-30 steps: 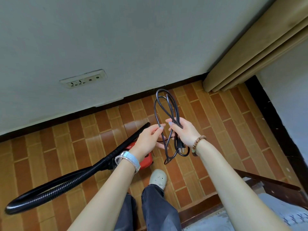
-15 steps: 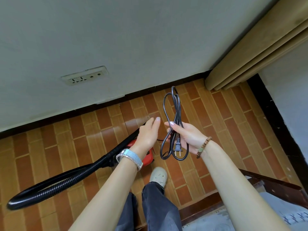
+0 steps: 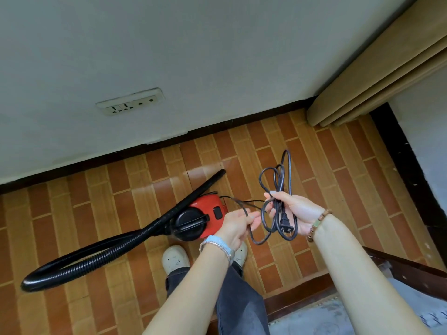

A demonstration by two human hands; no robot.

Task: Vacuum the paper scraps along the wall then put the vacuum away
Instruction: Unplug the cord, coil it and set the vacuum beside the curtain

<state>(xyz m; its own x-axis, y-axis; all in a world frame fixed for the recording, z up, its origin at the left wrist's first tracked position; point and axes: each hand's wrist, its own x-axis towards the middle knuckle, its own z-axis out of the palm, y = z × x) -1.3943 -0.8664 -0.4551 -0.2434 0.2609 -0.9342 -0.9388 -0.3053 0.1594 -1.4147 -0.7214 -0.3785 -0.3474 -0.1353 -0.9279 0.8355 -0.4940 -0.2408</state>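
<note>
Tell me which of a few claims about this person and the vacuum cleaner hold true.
The right hand grips a looped black cord. True.
The plug sits in the wall socket. False: it dangles from the loops in the right hand, and the socket is empty.
The red vacuum stands on the wooden floor. True.
The left hand holds the black hose. False: its fingers pinch a strand of the cord.

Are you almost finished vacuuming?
Nearly. No paper scraps show on the floor by the wall, and the plug is out of the socket. The right hand holds the looped cord; the left hand grips its slack. The vacuum isn't put away yet.
</note>
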